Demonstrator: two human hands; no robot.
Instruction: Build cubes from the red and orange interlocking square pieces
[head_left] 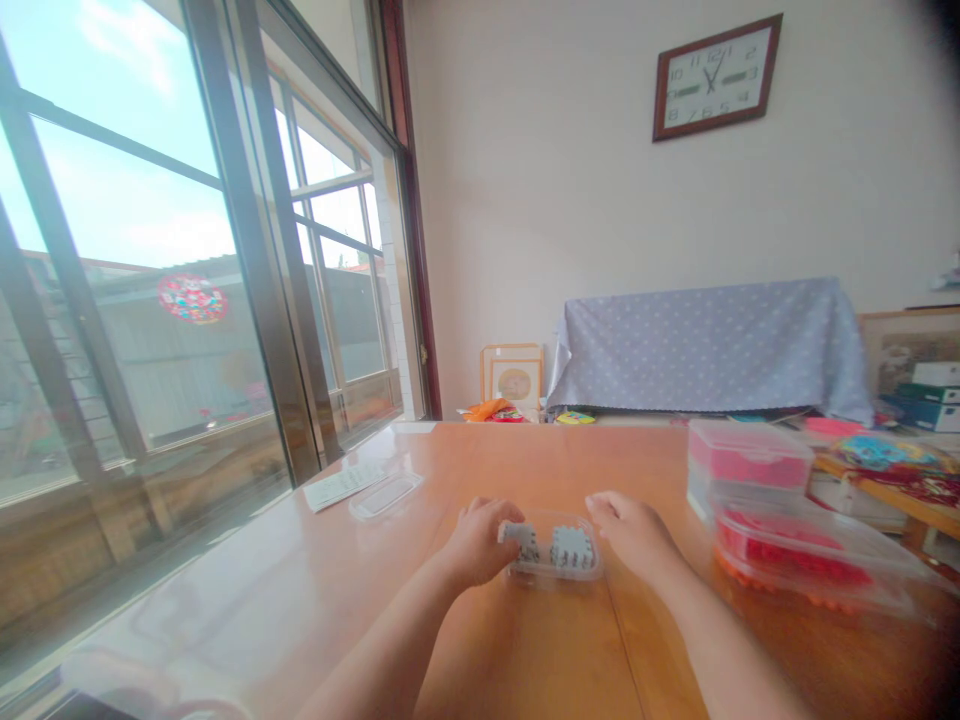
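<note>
Clear shallow tray (556, 576) sits mid-table (525, 650), near edge, holding two grey studded blocks side by side: left block (523, 541), right block (571, 547). Left hand (476, 540) has its fingers curled closed round the outer end of the left block; right hand (634, 530) rests against the tray's right rim, fingers bent downward, grip on anything cannot be told. Clear lid (386, 495) and paper slip (341, 485) lie well apart toward the window, pink-lidded box (746, 465) and red-filled container (795, 560) off to the right.
</note>
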